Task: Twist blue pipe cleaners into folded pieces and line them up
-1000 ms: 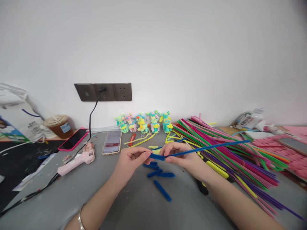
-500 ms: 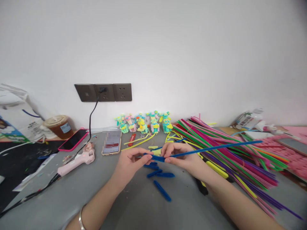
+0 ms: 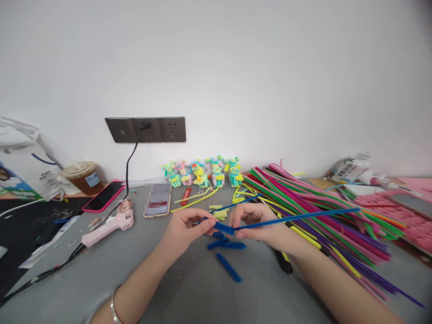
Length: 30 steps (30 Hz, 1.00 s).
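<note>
A long blue pipe cleaner (image 3: 303,217) is folded at its left end and stretches out to the right over my wrist. My left hand (image 3: 194,225) pinches the folded end between thumb and fingers. Beside it, my right hand (image 3: 254,220) has its thumb and fingers closed around the same strand near the bend. Several short folded blue pieces (image 3: 228,267) lie on the grey table (image 3: 189,288) just below the hands. Short pale yellow pieces (image 3: 219,211) sit behind them.
A pile of coloured pipe cleaners (image 3: 324,216) and yellow-black pliers (image 3: 305,236) lie at the right. Small pipe-cleaner figures (image 3: 200,173) stand by the wall. Leftward are a phone (image 3: 157,200), a pink glue gun (image 3: 108,229), a pink-cased phone (image 3: 104,196) and a drink cup (image 3: 84,177).
My right hand has shifted slightly right, and the folded part now tilts down to the right. The long free end has dropped a little.
</note>
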Tool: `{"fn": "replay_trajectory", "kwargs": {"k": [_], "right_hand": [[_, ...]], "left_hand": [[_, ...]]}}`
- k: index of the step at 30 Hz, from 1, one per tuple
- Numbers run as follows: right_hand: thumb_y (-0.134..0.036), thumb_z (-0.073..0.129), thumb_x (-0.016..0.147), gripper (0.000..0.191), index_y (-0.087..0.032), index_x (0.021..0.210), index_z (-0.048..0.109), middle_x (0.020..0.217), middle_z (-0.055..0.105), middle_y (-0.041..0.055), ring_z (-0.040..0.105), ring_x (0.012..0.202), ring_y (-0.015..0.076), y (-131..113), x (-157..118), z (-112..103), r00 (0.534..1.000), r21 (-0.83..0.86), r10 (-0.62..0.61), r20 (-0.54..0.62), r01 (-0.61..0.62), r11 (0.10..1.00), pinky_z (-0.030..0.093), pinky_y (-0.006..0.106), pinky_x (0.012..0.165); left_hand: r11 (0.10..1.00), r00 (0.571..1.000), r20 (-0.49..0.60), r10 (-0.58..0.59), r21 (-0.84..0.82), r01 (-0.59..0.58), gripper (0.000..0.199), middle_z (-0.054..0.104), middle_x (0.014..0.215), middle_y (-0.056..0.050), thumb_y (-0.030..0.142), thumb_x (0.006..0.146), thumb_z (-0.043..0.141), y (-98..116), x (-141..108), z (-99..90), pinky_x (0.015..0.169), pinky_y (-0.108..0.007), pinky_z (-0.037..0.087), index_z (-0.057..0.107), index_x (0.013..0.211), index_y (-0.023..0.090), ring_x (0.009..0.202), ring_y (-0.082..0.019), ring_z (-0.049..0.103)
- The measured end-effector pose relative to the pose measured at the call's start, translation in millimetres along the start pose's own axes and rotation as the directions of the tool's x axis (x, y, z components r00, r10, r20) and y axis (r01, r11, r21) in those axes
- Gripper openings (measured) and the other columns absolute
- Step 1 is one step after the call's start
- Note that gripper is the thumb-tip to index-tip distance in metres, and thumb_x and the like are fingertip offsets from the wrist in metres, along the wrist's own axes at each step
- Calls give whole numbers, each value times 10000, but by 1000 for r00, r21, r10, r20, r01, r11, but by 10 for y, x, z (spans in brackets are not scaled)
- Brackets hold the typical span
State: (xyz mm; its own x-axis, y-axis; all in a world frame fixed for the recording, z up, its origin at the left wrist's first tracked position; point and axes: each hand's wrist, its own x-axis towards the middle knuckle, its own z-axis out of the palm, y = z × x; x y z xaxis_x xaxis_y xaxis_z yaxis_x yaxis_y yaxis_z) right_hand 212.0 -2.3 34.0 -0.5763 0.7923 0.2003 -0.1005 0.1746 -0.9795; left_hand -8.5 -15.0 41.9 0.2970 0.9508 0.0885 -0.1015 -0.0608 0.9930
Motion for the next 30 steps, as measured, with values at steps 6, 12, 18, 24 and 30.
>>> {"fn": "replay_trajectory", "kwargs": {"k": [6,12,18,24,30], "right_hand": [[-197,758,768,92,-156,770,677,824,651,29,608,795,151,-72,34,24,996,-20,-64,59,65,998,480,276,729],[-293,683,842,153,-156,785,647,844,581,31,559,831,166,-148,29,63,991,-52,-49,123,55,997,438,295,751],[-402,647,854,255,-161,795,590,810,516,15,498,793,163,-155,14,68,983,-45,17,184,-9,999,387,289,729],[-442,652,842,306,-158,757,574,800,507,16,496,797,163,-199,12,99,962,-1,38,270,-39,999,381,290,746],[-394,696,817,259,-161,771,594,766,524,2,496,730,138,-119,15,51,988,-14,46,150,-45,999,394,261,669]], "left_hand": [[1000,1000,13,-10,3,10,141,741,702,-30,305,696,768,-36,11,-11,586,-200,547,760,729,168,590,-133,671],[998,999,35,-28,57,26,168,728,666,-32,322,704,760,-29,3,-12,591,-222,548,755,728,156,583,-142,663],[998,995,85,-52,50,48,250,727,658,-50,387,696,767,-22,-17,-6,594,-247,545,751,736,141,590,-158,660],[995,985,147,-91,-14,94,252,698,605,-37,382,687,780,-26,-40,26,577,-225,509,745,725,135,553,-130,621],[972,935,264,-235,54,229,254,721,671,-53,367,712,750,9,13,-120,611,-229,500,736,795,128,589,-130,630]]}}
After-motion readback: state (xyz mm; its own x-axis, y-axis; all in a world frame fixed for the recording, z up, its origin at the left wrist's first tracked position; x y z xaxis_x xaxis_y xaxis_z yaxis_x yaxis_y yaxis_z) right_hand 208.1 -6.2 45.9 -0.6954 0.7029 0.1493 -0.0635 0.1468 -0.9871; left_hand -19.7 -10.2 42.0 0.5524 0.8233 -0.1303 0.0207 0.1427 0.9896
